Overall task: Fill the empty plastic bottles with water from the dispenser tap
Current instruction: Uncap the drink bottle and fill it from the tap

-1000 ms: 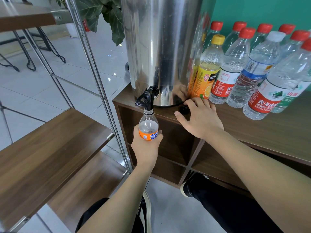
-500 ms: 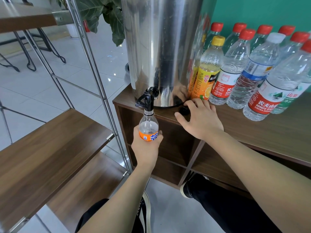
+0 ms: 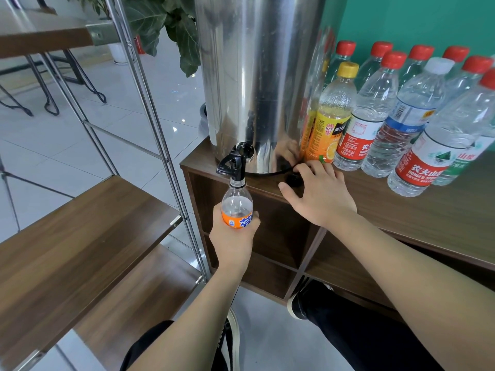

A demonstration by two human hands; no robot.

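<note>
Near the centre of the frame the person's left hand (image 3: 232,238) grips a small orange-labelled bottle (image 3: 236,208) upright, fingers and thumb wrapped round its lower half. The bottle's open mouth sits directly under the black tap (image 3: 233,162), touching or almost touching the spout. Its clear upper part looks mostly empty; I cannot tell whether water is running.

The tap juts from the base of a tall steel dispenser (image 3: 263,84), which stands at the left end of a wooden surface (image 3: 417,215) in the upper middle of the frame. Just right of the dispenser's base, the right hand (image 3: 320,195) rests palm-down on the surface with fingers spread and relaxed, holding nothing. A small black cap (image 3: 293,180) lies between its thumb and forefinger.

At the upper right stands a crowd of capped bottles: a yellow-capped juice bottle (image 3: 332,116) closest to the dispenser, then red-capped water bottles (image 3: 371,113) and one white-capped bottle (image 3: 407,121). To the left, a metal-framed rack (image 3: 158,129) carries wooden shelves.
</note>
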